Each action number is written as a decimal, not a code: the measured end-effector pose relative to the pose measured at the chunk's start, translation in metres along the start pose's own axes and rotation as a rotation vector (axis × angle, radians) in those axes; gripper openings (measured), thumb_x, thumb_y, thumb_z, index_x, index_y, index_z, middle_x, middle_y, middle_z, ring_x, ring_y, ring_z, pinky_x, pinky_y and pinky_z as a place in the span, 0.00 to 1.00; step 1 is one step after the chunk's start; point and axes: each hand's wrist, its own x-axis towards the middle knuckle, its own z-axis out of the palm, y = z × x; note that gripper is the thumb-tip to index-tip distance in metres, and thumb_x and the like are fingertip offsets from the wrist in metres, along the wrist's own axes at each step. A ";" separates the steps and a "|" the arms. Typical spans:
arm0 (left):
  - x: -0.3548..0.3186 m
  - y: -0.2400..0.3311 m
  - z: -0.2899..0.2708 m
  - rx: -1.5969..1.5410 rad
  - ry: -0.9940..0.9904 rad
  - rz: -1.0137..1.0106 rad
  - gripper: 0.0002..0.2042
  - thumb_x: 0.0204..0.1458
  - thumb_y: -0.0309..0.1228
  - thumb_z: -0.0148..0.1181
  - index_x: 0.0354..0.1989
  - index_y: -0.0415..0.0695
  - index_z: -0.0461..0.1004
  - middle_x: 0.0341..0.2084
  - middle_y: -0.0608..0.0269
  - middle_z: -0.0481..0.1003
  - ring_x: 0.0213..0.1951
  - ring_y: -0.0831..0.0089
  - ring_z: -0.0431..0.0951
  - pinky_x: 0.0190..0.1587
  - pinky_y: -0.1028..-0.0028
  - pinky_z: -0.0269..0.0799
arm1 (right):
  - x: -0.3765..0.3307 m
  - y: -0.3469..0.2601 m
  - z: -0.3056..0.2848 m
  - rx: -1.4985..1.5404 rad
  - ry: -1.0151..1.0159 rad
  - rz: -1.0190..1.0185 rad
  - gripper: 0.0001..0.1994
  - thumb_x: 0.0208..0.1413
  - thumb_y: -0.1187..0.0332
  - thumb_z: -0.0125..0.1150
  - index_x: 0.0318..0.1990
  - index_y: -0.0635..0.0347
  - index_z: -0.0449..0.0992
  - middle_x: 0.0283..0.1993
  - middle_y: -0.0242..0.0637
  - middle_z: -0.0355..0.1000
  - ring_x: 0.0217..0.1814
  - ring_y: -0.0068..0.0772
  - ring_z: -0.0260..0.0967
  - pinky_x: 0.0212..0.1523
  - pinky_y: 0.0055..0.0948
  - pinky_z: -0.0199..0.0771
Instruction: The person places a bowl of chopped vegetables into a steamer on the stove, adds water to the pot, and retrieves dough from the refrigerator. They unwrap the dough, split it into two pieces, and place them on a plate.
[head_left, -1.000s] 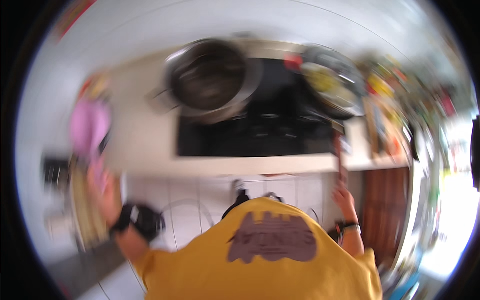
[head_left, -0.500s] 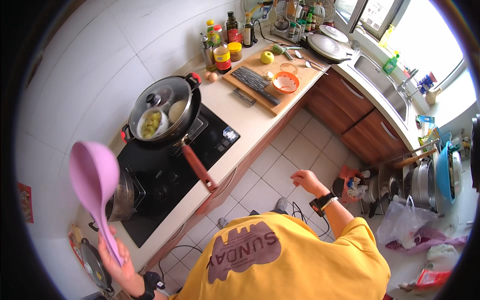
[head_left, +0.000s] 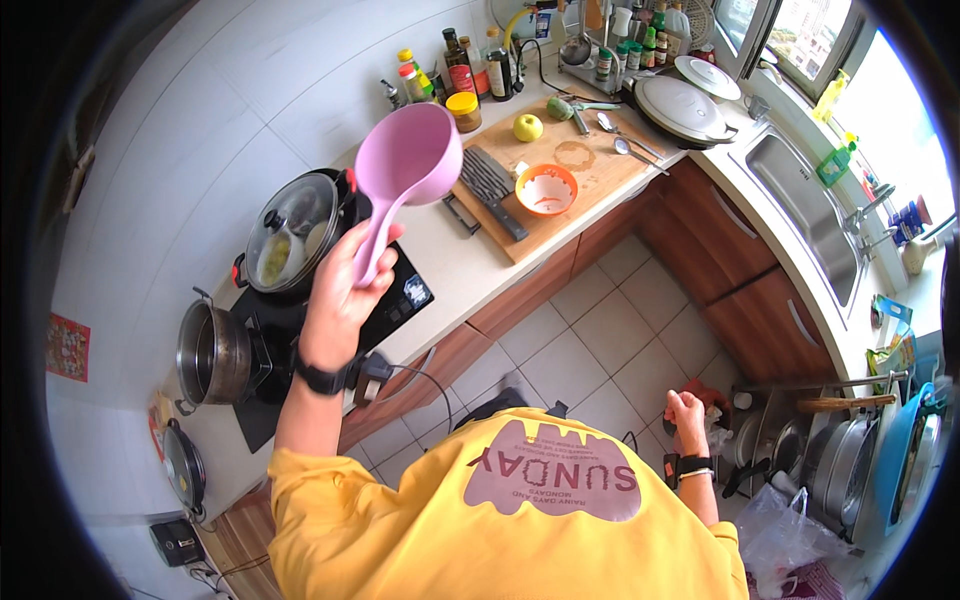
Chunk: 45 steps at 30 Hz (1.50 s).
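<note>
Kitchen counter (head_left: 470, 265) with wooden cutting board (head_left: 570, 180), left hand (head_left: 340, 295) grip closed on pink ladle (head_left: 405, 165), right hand (head_left: 688, 412) fisted, tiled floor (head_left: 600, 340).

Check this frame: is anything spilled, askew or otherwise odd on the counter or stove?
Nothing looks spilled or damaged. One oddity: a pale ring-shaped mark stains the wooden cutting board beside the orange bowl. The left hand holds the pink plastic ladle raised.

lower part of the pink ladle (head_left: 405, 165) handle inside the left hand (head_left: 340, 300), right hand's (head_left: 687, 410) fingers curled from view
</note>
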 end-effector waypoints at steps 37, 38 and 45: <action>0.366 -0.090 0.033 0.201 0.401 0.095 0.20 0.56 0.50 0.52 0.40 0.43 0.71 0.33 0.58 0.74 0.25 0.71 0.77 0.21 0.77 0.75 | 0.108 -0.024 -0.053 0.018 -0.040 0.202 0.08 0.58 0.69 0.55 0.37 0.65 0.76 0.27 0.30 0.73 0.26 0.18 0.66 0.26 0.20 0.66; 0.345 -0.092 0.035 0.158 0.444 0.185 0.17 0.57 0.47 0.53 0.38 0.43 0.70 0.31 0.60 0.74 0.25 0.73 0.76 0.21 0.77 0.74 | 0.109 -0.021 -0.051 -0.002 -0.042 0.184 0.08 0.58 0.69 0.55 0.37 0.66 0.76 0.27 0.31 0.73 0.26 0.19 0.66 0.28 0.20 0.67; 0.148 -0.093 0.043 0.065 0.206 0.320 0.09 0.55 0.35 0.59 0.32 0.43 0.71 0.20 0.69 0.73 0.20 0.82 0.72 0.19 0.83 0.68 | 0.113 -0.021 -0.018 -0.064 -0.280 0.044 0.07 0.56 0.70 0.58 0.31 0.65 0.74 0.23 0.30 0.71 0.21 0.18 0.64 0.22 0.18 0.64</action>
